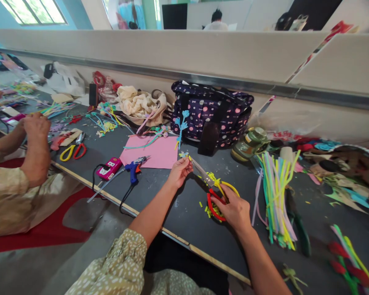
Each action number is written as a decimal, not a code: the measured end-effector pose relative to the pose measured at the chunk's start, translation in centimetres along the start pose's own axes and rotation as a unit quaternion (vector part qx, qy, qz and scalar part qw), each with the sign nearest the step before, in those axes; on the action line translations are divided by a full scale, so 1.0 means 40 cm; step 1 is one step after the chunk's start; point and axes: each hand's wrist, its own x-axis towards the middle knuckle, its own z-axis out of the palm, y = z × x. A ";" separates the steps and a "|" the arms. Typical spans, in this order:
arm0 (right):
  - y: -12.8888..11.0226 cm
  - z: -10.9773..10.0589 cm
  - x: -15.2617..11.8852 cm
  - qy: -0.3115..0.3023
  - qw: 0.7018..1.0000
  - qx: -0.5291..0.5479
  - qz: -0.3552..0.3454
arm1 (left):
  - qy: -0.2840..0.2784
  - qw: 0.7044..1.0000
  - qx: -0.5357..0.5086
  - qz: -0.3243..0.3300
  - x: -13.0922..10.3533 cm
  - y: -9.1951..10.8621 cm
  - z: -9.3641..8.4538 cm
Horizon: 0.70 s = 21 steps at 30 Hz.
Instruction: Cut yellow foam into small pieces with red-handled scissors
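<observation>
My right hand (233, 207) is closed round the handles of scissors (214, 186), one handle red and one yellow. Their blades point up and left toward my left hand (181, 170). The fingers of that hand are pinched on a small piece with pale blue and yellow bits (186, 155); its exact shape is too small to tell. Short yellow pieces (209, 212) lie scattered under and around the scissors. A pink sheet (150, 153) lies left of my left hand, with a blue glue gun (133, 170) at its lower edge.
A dark patterned bag (199, 110) stands behind, a phone (209, 137) leaning on it. To the right are a green jar (252, 143) and a bundle of coloured stems (276, 196). At the left, another person's hands (37, 123) work near a second pair of scissors (74, 149).
</observation>
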 end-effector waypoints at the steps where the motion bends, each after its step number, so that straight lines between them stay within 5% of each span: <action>1: -0.001 -0.001 0.000 0.000 1.000 -0.001 0.000 | -0.001 1.000 0.002 0.000 0.000 0.000 0.000; 16: -0.005 -0.020 0.006 0.007 0.997 -0.054 -0.047 | 0.068 0.997 -0.048 0.009 0.009 0.007 -0.008; 21: -0.006 -0.014 0.007 0.011 0.999 -0.028 -0.029 | 0.052 0.998 -0.028 0.008 0.007 0.002 -0.006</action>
